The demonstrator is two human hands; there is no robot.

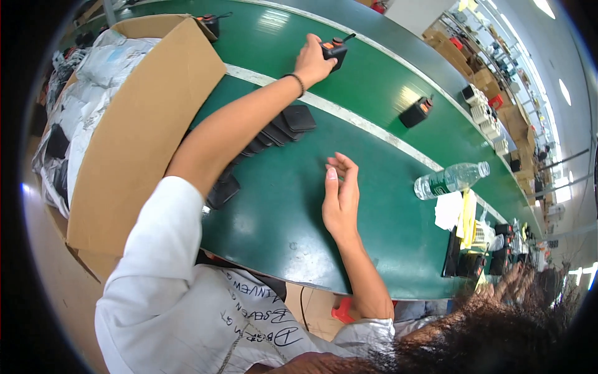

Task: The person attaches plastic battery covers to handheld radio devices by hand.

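My left hand (311,63) reaches far across the green work surface (268,206). Its fingers are closed round a small boxy black device (335,53) with orange parts on top and a short dark stub sticking out. Nearer me, my right hand (341,198) hovers over the surface, holding nothing, its fingers loosely bent and the thumb apart. Under my left forearm lies an overlapping row of flat black square pieces (299,118), partly hidden by the arm. A similar black device (416,112) stands alone on the green belt (374,93) to the right.
A large cardboard box (140,137) with crumpled white wrapping fills the left side. A clear plastic bottle (451,179) lies at the right, near yellow and white papers (464,215). More black devices (471,265) stand beside another person's hands (514,280). One further device (210,25) sits behind the box.
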